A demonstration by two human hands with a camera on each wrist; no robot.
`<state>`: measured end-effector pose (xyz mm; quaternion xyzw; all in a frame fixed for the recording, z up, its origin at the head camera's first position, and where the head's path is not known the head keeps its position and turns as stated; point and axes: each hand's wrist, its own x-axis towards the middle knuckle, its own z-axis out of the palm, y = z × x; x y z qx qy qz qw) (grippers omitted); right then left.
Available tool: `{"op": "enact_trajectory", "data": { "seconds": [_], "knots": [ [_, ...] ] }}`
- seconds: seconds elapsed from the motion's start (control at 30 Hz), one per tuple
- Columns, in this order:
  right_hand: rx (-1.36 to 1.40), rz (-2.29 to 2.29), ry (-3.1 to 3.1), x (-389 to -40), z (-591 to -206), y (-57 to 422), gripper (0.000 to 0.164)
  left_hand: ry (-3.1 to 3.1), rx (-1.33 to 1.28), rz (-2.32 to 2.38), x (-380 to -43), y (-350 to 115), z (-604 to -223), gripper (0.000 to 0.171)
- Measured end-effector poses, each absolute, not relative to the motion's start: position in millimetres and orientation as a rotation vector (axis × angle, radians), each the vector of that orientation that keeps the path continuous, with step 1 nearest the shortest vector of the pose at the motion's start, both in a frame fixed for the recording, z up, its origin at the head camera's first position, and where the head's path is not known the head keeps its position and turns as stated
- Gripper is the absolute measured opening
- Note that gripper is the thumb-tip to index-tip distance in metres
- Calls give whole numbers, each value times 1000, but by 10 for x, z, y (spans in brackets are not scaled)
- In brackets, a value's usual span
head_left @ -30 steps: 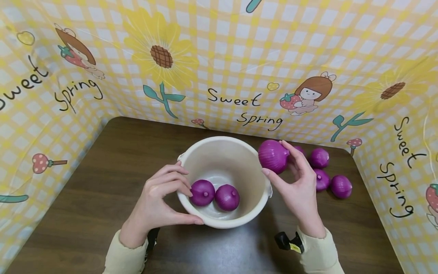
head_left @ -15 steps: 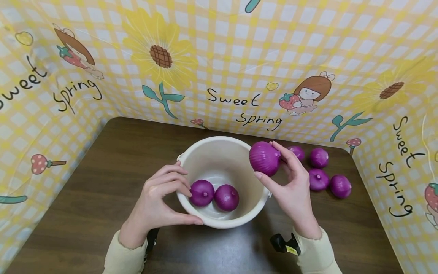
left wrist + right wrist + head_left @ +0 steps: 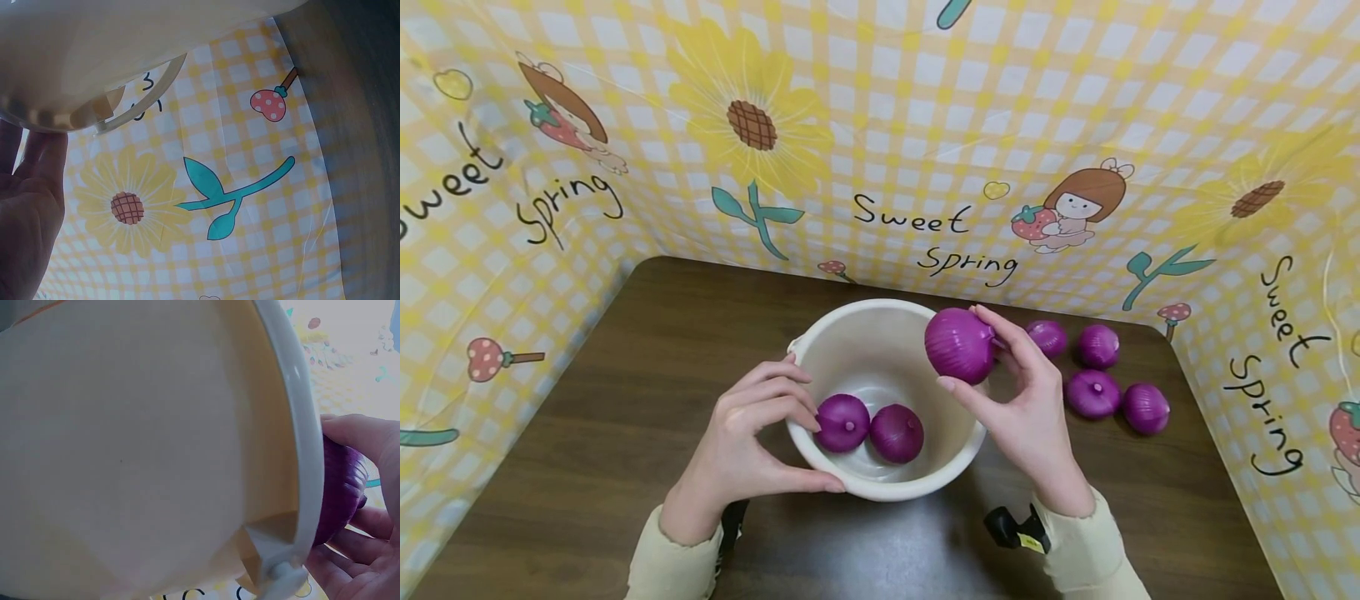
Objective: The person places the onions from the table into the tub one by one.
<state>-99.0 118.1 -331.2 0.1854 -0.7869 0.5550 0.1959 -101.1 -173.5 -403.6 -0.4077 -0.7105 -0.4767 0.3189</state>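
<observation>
A cream bucket stands upright on the table, with two purple onions lying at its bottom. My left hand grips the bucket's left rim, fingers over the edge and thumb along the front. Between the thumb and fingers of my right hand is another purple onion, raised over the right part of the bucket's opening. In the right wrist view the held onion shows past the rim, partly hidden by the bucket wall. The left wrist view has the bucket's underside and handle above my fingers.
Several more purple onions lie in a group on the right of the dark wood table. A yellow checked cloth with printed flowers walls in the table at the back and both sides.
My right hand has moved left with the held onion, from beside the bucket's right rim to over its opening. The left hand and the bucket stay in place.
</observation>
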Motion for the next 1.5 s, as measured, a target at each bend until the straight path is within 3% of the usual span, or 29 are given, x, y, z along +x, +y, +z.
{"op": "enact_trajectory", "data": {
  "seconds": [0.3,0.73,1.07,1.5],
  "knots": [
    [543,1554,-2237,-1120,-3524,1220,78,-1861,-1076,-1261,-1012,-1734,-4036,52],
    [552,1596,-2294,-1041,-3241,1035,69,-1876,-1069,-1253,-1013,-1748,-4062,51],
    [606,1533,-2321,-1235,-3556,1103,72,-1874,-1072,-1254,-1016,-1747,-4057,51],
    [663,1491,-2359,-1327,-3606,1064,71,-1866,-1079,-1245,-1022,-1747,-4063,51]
  ]
}}
